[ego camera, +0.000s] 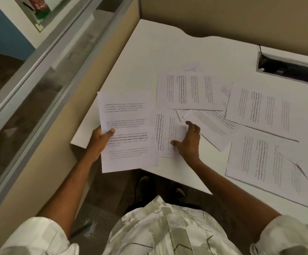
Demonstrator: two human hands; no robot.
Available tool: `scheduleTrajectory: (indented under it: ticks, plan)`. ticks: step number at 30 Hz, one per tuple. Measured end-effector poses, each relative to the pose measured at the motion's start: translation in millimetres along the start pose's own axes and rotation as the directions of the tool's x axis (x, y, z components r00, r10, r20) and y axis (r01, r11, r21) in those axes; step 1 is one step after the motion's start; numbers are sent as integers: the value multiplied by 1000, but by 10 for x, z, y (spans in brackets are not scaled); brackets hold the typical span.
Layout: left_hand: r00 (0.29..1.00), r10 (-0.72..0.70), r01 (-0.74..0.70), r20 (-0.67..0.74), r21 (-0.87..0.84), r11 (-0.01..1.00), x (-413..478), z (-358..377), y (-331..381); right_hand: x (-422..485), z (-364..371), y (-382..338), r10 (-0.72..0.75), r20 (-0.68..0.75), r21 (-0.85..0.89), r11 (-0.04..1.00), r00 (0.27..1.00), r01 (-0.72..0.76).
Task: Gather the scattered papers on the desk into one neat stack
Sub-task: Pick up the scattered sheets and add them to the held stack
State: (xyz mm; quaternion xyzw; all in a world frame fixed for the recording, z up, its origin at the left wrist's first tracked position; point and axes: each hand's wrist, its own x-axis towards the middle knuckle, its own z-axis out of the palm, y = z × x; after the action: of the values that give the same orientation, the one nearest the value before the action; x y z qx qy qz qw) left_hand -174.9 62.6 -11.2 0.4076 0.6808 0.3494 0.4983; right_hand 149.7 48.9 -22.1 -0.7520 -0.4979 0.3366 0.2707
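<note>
A white printed sheet of paper (pixel 126 115), text facing up, is held above the near left corner of the white laminate desk (pixel 149 57), its lower edge hanging past the desk's front edge. The left hand (pixel 101 139) pinches it at its left margin, thumb on top of the print and the other fingers underneath; a second edge shows along its right side, so it may be more than one sheet, though the view is too soft to be sure.

Just beside it to the right, a smaller-looking printed page (pixel 165 135) lies flat on the desk, turned sideways. The right hand (pixel 189 139) rests on this page with fingers spread and loose, thumb and fingertips pressing down on the paper rather than closed around it.

Farther out, the rest of the scattered white printed papers (pixel 259 111) lie across the right half of the desk, overlapping at different angles: one squarely beyond the right hand, a few slanted ones tucked under it, and larger sheets toward the right edge of the view.

A dark rectangular cable slot (pixel 289 68) is cut into the desk's far right. A beige partition panel (pixel 223 15) runs behind the desk.
</note>
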Motion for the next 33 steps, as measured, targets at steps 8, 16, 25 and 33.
scheduleTrajectory:
  ticks: [8, 16, 25, 33]
  plan:
    - [989, -6, 1, 146, 34, 999, 454, -163, 233, -9, -131, 17, 224, -27, 164, 963, 974, -216]
    - [993, -55, 56, 100, -15, 998, 785, -484, 7, -209, -674, 239, 222, 36, -14, 975, 974, -221]
    - [991, -109, 108, 79, 27, 994, 920, -505, -147, 376, -1863, 334, 187, 26, 284, 941, 982, -187]
    - [990, -140, 139, -15, -36, 990, 791, -490, -224, 1355, -1342, 195, 294, -149, 283, 927, 944, -244]
